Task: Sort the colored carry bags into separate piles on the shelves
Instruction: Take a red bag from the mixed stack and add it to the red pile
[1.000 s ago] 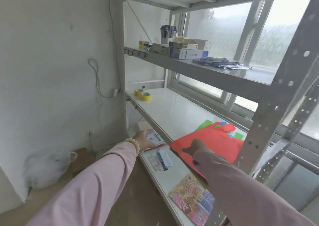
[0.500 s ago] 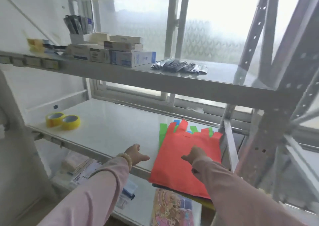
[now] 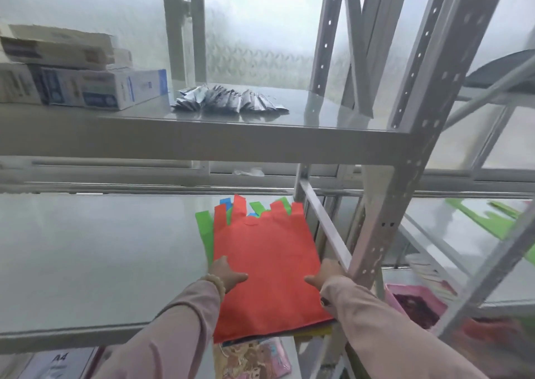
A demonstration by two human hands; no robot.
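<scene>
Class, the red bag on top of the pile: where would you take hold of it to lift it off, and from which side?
Probably pinch the red bag at its near bottom edge, coming from the front: it lies flat, handles pointing away to the window, and that edge overhangs the shelf.

The red bag (image 3: 269, 268) covers the stack, so the green bags (image 3: 204, 228) and a blue bag (image 3: 225, 203) beneath show only handle strips, and a yellow layer (image 3: 315, 331) only a thin edge. The fingers of the left hand (image 3: 224, 274) and right hand (image 3: 325, 274) lie mostly out of sight at the stack's sides; neither grip can be judged. Print on the boxes (image 3: 86, 89), cut by the left edge, is blurred. The silver packets (image 3: 228, 102) are too smeared to count. The pink basket (image 3: 405, 294) holds an unreadable dark blur.
</scene>
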